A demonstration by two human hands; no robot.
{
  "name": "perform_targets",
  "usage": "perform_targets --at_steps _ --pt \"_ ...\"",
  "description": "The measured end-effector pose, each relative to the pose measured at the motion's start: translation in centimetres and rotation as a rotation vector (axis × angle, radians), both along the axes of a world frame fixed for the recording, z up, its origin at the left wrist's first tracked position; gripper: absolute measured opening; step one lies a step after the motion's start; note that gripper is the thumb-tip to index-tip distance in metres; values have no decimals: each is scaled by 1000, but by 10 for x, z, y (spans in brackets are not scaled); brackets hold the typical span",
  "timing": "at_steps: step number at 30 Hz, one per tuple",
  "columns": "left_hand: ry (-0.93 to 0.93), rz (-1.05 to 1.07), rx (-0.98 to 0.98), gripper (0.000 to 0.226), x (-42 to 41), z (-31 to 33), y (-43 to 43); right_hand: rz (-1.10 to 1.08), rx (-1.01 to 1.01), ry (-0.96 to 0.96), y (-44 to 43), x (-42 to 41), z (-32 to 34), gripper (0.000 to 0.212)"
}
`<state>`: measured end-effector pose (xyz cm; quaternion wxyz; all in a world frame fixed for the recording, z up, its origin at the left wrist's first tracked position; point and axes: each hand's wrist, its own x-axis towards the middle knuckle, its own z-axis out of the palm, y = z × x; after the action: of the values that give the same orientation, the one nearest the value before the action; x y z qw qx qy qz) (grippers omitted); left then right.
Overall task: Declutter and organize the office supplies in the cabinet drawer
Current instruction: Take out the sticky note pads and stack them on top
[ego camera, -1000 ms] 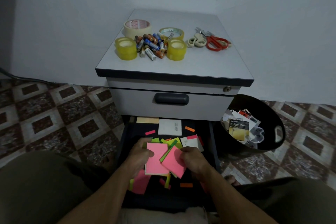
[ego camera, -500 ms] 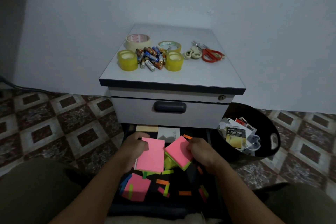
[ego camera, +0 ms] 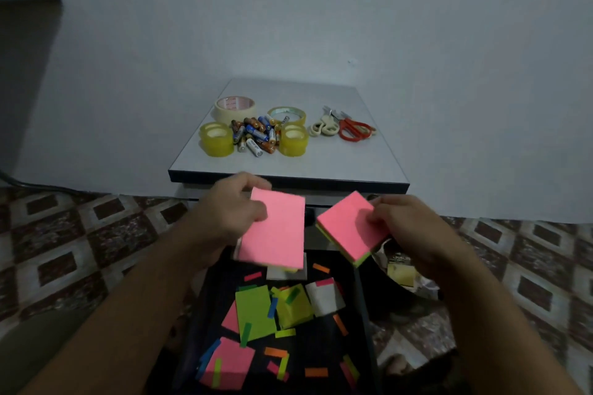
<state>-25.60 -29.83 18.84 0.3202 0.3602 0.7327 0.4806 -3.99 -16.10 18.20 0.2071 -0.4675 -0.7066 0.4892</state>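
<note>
A person's left hand (ego camera: pixel 231 212) pinches a large pink sticky pad (ego camera: pixel 276 234) at its upper left corner, thumb on the face, the pad hanging right of and below the grip. Just apart, a smaller pink-and-green pad (ego camera: pixel 345 228) is pinched at its right edge by the right hand (ego camera: pixel 404 221). Both pads are above the open drawer (ego camera: pixel 321 346) strewn with loose notes (ego camera: pixel 255 311); tape rolls (ego camera: pixel 216 139), batteries (ego camera: pixel 255 135) and scissors (ego camera: pixel 354 130) lie on the cabinet top (ego camera: pixel 321 160).

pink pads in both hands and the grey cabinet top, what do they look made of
Large pink rectangular pad and smaller pink-over-green square pad: matte paper, likely sticky notes; layered edges show. Grey flat cabinet top: probably laminated board, smooth, faint sheen, dark edge band.
</note>
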Motion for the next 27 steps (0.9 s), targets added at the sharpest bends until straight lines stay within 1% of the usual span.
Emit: perform_targets --at_steps 3,6,9,12,14,15,17,21,24,27 --pt "30 61 100 34 6 26 28 -134 32 93 22 4 25 19" --pt "97 86 149 37 13 42 66 -271 71 111 50 2 39 17" --pt "190 71 127 36 20 51 105 -357 120 111 76 -7 46 17" --pt "298 44 49 34 25 57 134 -431 129 112 92 -15 44 19" --pt "376 19 -13 25 29 59 146 -449 140 110 97 -18 41 11" --pt "404 11 -34 26 31 58 152 -456 150 103 99 -19 40 10" --pt "431 0 -58 35 33 57 161 -464 174 70 104 -19 36 17" --pt "568 -26 -118 48 38 57 166 -473 281 -71 111 -19 31 19" --pt "667 -54 -117 45 37 54 167 -449 362 -151 115 -17 28 26" --pt "734 -77 -112 37 36 54 166 -422 366 -187 118 -17 25 28"
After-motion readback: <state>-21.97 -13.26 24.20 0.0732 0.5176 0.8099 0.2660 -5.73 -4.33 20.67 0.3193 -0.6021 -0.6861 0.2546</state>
